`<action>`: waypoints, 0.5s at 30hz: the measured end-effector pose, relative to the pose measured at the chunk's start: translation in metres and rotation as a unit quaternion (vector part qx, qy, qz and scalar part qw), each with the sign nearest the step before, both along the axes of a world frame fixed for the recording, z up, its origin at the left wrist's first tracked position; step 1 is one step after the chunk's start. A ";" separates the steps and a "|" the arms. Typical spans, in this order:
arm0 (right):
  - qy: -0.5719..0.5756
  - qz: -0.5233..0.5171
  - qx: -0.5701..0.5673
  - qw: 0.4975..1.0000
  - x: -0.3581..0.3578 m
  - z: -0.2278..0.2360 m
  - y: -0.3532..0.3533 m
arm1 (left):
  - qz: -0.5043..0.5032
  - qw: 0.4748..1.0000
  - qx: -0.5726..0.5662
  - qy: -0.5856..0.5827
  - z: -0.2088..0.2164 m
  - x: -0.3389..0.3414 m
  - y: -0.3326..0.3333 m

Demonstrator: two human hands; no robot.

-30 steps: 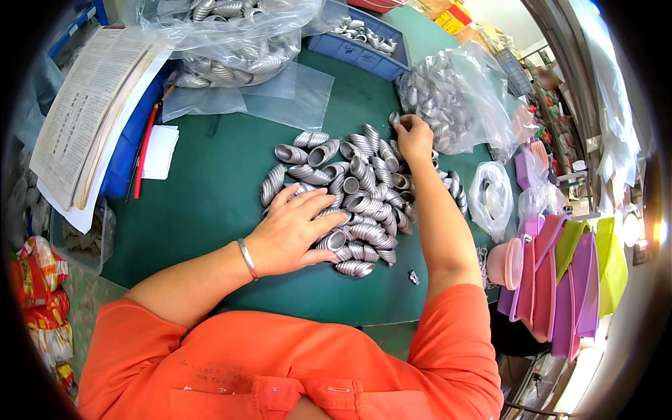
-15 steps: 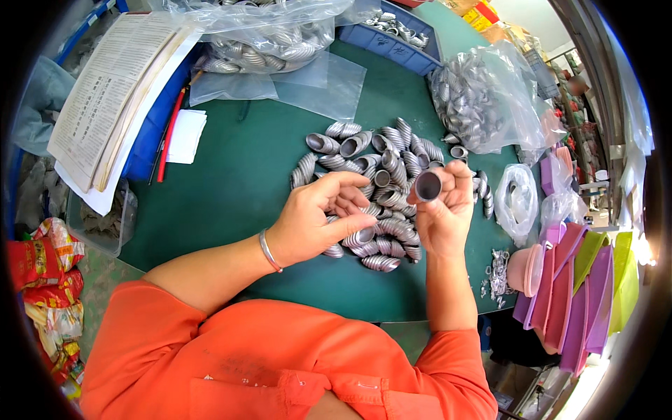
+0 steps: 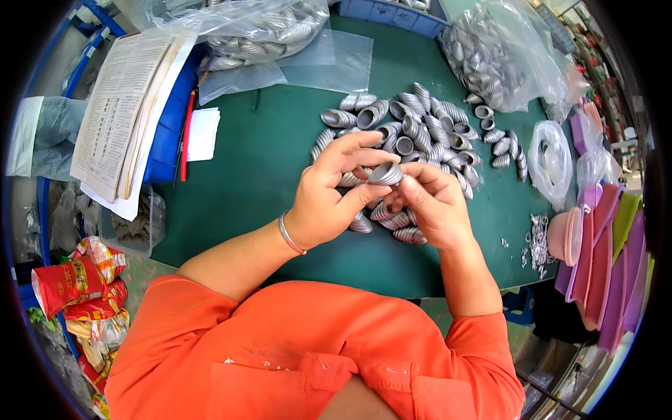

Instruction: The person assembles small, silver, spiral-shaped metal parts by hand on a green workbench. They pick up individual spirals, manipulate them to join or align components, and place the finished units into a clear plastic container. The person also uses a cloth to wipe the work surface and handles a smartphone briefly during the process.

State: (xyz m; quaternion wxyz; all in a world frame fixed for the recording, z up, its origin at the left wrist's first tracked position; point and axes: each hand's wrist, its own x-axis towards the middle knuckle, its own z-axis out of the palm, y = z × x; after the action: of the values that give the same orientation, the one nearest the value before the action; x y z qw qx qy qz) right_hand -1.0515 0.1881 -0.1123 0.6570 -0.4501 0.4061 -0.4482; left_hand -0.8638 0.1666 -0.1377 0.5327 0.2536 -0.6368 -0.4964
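In front of me, above the table, I hold a short grey ribbed tube piece [image 3: 386, 173] with one open end facing up. My left hand [image 3: 318, 192] has its thumb and fingers closed about the piece's left side. From the right, my right hand [image 3: 437, 206] pinches the piece's other end between thumb and fingers, which partly hide it. Just beyond and below both hands spreads a heap of similar grey ribbed tube pieces [image 3: 439, 134], lying at many angles. A few more of these pieces [image 3: 501, 145] lie to the right of the heap.
Clear bags of grey pieces stand at the back left [image 3: 262, 45] and back right [image 3: 490, 63], with a blue bin [image 3: 395, 17] between them. Papers [image 3: 122, 105] and a red pen [image 3: 187, 133] are at left. Small metal bits [image 3: 537, 245] lie beside a pink tub [image 3: 564, 234].
My right hand has moved left and down with the tube piece, bringing it to my left hand, whose fingers now close on it. The piece has turned, and the view has shifted.
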 end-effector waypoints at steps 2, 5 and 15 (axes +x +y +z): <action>-0.068 0.023 0.025 0.997 0.001 -0.005 0.002 | -0.008 0.998 -0.066 0.002 0.005 0.000 0.000; -0.104 0.045 -0.005 0.994 0.001 -0.010 0.004 | 0.014 0.994 -0.094 0.057 0.011 -0.004 0.004; 0.035 -0.003 -0.002 0.999 -0.003 -0.001 0.010 | -0.047 0.994 0.080 0.053 -0.009 -0.006 0.003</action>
State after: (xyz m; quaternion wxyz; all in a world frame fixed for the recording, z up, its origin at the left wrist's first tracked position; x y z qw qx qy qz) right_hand -1.0547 0.1981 -0.1131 0.6401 -0.4660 0.4293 -0.4346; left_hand -0.8697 0.1694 -0.1467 0.5202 0.2387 -0.5770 -0.5827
